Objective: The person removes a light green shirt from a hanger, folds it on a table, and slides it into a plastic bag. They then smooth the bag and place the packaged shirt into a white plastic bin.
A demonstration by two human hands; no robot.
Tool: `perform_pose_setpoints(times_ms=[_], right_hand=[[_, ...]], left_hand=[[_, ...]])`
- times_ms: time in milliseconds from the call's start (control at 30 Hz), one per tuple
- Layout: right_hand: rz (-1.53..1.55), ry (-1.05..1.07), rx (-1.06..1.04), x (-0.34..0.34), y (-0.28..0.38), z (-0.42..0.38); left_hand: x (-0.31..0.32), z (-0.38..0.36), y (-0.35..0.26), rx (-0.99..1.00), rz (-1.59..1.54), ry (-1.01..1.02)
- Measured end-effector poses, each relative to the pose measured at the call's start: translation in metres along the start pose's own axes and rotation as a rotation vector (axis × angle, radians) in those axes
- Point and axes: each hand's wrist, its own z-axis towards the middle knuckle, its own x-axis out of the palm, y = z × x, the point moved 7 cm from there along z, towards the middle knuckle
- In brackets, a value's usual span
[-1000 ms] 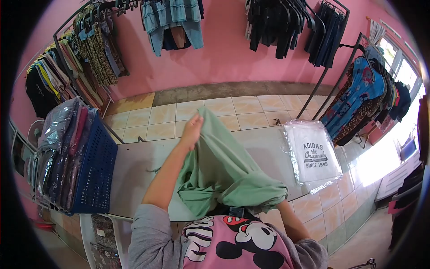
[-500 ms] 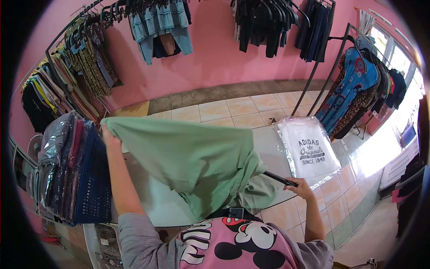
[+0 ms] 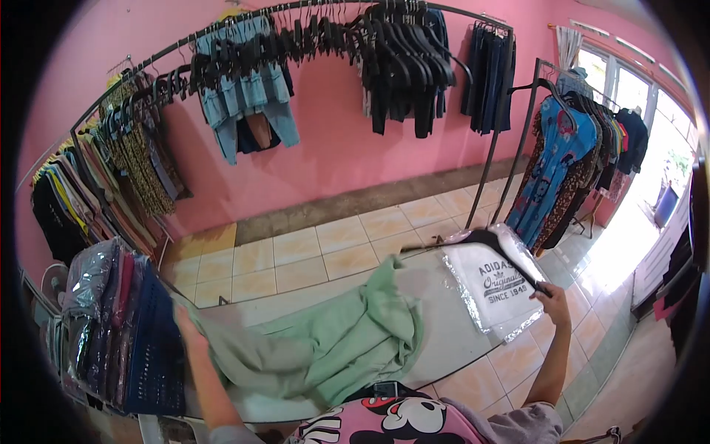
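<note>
A light green garment [image 3: 347, 348] lies crumpled over the white table, its left end raised in my left hand [image 3: 191, 331]. The fingers of that hand are closed on the cloth, partly hidden by it. My right hand [image 3: 553, 303] grips one arm of a black clothes hanger [image 3: 510, 259], held out to the right, apart from the garment. Below the hanger is a white shirt printed "ADIDAS Originals" [image 3: 492, 296], folded in a clear plastic bag.
On the left a blue plastic basket [image 3: 151, 355] stands beside plastic-wrapped clothes [image 3: 92, 311]. The white table [image 3: 444, 348] spans the space before me. Clothes racks [image 3: 484, 177] line the pink wall, and dresses [image 3: 551, 163] hang at the right.
The hanger has come out of the green garment and moved right, over the bagged shirt. The garment has dropped onto the table. My left hand is lower, still holding its end.
</note>
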Motion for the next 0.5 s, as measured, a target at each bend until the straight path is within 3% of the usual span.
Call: perform_pose_setpoints(times_ms=[33,67,100,133,200,267,333,433,467,500], right_hand=[[-0.034,-0.083,-0.065,-0.004,0.011,0.011],[-0.069,-0.165,-0.127,-0.008,0.019,0.024],[-0.043,-0.301,-0.325,-0.010,0.028,0.042],[-0.019,-0.434,-0.521,-0.014,0.041,0.055],[0.070,-0.480,-0.501,-0.011,0.092,0.069],[-0.209,-0.606,-0.362,-0.018,0.129,0.098],[-0.197,-0.732,-0.585,-0.022,0.167,0.131],[-0.273,-0.827,-0.666,-0.025,0.225,0.183],[-0.302,-0.868,-0.712,-0.024,0.241,0.202],[-0.313,-0.822,-0.628,-0.020,0.265,0.212]], left_hand=[[-0.004,0.003,0.045,-0.122,-0.008,0.076],[-0.005,-0.008,0.077,-0.047,0.149,0.101],[0.003,-0.029,0.103,-0.036,0.270,0.160],[0.010,-0.052,0.134,-0.178,0.205,0.144],[0.026,-0.083,0.181,-0.133,0.317,0.413],[0.013,-0.088,0.235,-0.114,0.409,0.441],[0.021,-0.110,0.245,-0.078,0.555,0.504],[0.038,-0.155,0.245,0.027,1.006,0.655],[0.030,-0.160,0.252,0.029,0.993,0.649],[0.021,-0.165,0.260,0.080,1.085,0.684]])
